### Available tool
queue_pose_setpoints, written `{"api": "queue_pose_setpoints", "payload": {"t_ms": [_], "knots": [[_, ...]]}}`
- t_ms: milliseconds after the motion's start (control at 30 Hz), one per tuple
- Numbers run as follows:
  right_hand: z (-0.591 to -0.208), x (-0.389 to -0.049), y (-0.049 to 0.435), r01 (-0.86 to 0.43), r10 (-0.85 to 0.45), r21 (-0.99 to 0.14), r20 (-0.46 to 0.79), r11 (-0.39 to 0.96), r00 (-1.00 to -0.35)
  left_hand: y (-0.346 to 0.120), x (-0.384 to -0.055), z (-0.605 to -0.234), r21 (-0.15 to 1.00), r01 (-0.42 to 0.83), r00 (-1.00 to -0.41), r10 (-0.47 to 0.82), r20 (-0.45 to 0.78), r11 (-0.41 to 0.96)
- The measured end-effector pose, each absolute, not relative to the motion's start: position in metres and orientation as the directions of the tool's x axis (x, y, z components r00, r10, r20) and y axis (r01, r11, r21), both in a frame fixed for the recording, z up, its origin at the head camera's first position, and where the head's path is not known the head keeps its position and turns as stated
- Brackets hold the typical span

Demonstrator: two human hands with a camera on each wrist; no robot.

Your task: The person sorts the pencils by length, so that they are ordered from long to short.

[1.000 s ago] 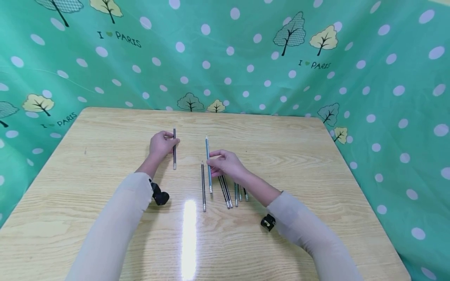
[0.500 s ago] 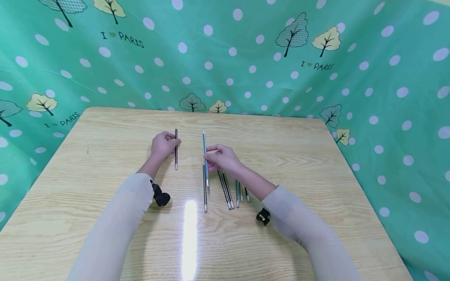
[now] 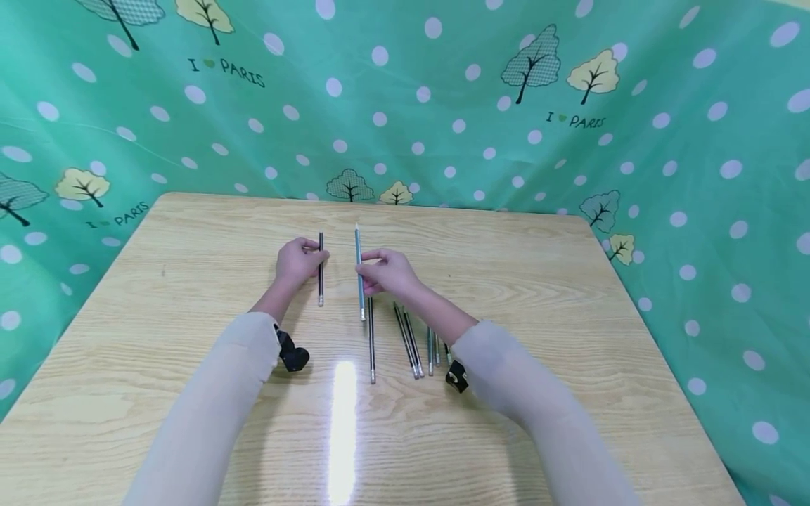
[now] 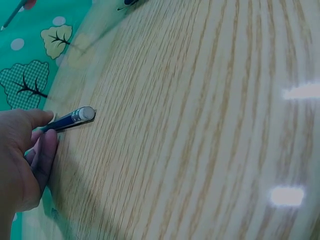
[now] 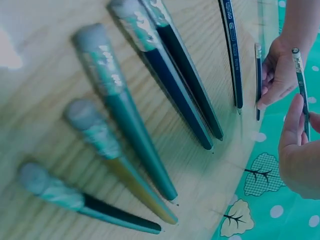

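Note:
At the far left of the pencils, my left hand pinches a dark striped pencil that lies close over the table, tip pointing away. Its silver ferrule and pale eraser face the left wrist camera. My right hand pinches a light blue pencil between thumb and fingers, tip away and eraser end toward me, just right of the left hand's pencil. A single dark pencil lies below it, its far end hidden by the right hand.
Two dark pencils lie side by side on the wooden table. Right of them are a teal pencil, a yellowish one and another dark one. A green dotted curtain hangs behind the table.
My right hand has moved left and away from me with the light blue pencil, closer to the left hand. The left hand has stayed in place on its dark pencil.

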State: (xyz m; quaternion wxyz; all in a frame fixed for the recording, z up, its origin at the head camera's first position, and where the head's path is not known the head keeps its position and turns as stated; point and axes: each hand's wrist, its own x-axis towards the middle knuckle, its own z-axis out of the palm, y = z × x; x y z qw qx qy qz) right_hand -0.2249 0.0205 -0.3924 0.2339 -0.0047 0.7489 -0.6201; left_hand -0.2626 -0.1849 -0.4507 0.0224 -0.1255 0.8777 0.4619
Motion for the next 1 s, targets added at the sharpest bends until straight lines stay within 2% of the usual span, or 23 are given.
{"api": "queue_pose_setpoints", "payload": {"t_ms": [633, 1000], "knots": [[-0.399, -0.241, -0.003, 0.243, -0.211, -0.933, -0.302, 0.266, -0.930, -0.186, -0.261, -0.451, 0.797, -0.242, -0.968, -0.198, -0.156, 0.553], [-0.409, -0.252, -0.013, 0.264, -0.167, -0.922, -0.319, 0.285, -0.933, -0.186, -0.262, -0.451, 0.795, -0.233, -0.970, -0.196, -0.145, 0.560]]}}
